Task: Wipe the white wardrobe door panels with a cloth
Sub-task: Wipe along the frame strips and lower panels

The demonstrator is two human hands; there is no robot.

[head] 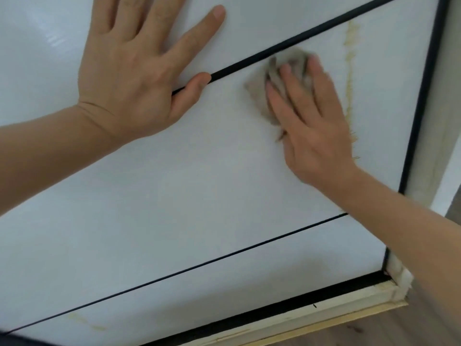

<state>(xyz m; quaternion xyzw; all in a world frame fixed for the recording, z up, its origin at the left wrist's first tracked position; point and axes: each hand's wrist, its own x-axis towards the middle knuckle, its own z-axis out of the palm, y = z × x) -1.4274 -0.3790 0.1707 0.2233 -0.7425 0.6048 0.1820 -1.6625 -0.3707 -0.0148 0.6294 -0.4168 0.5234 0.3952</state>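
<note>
The white wardrobe door [189, 191] fills the view, split into panels by thin black strips. My left hand [134, 63] lies flat and spread on the upper panel, its thumb across a black strip [249, 62]. My right hand [309, 121] presses a crumpled beige cloth [262, 88] against the middle panel just below that strip. Most of the cloth is under my fingers. A yellowish streak [350, 71] runs down the panel just right of the cloth.
A black frame edge [424, 96] bounds the door on the right, with a pale wall strip beyond it. A black bottom rail [274, 310] and a wooden sill sit over brown flooring [374, 333]. A faint yellow stain [87, 322] marks the lowest panel.
</note>
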